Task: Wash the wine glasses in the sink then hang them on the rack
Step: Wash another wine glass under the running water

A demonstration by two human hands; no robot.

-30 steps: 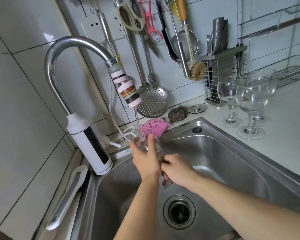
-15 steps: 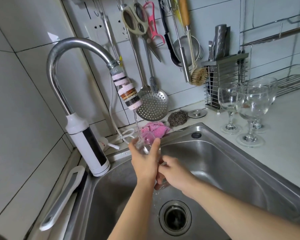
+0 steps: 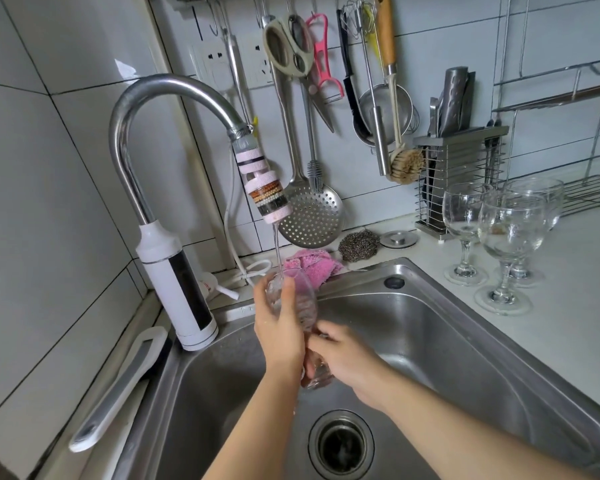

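Over the sink's [image 3: 465, 306] back-left corner, left hand [image 3: 281, 336] clamps the wine glass [image 3: 303, 299] bowl, right hand [image 3: 349, 358] its stem, angling the mouth into the stream [image 3: 276, 247].

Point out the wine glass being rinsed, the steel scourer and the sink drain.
wine glass being rinsed [image 3: 305, 299]: head view, on its bowl.
steel scourer [image 3: 358, 244]: head view, middle of the ball.
sink drain [image 3: 341, 446]: head view, centre of the strainer.

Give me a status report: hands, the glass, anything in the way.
Left hand grips wine glass bowl, right hand holds its stem end. Glass under faucet stream, over sink. Three other glasses on counter, apart.
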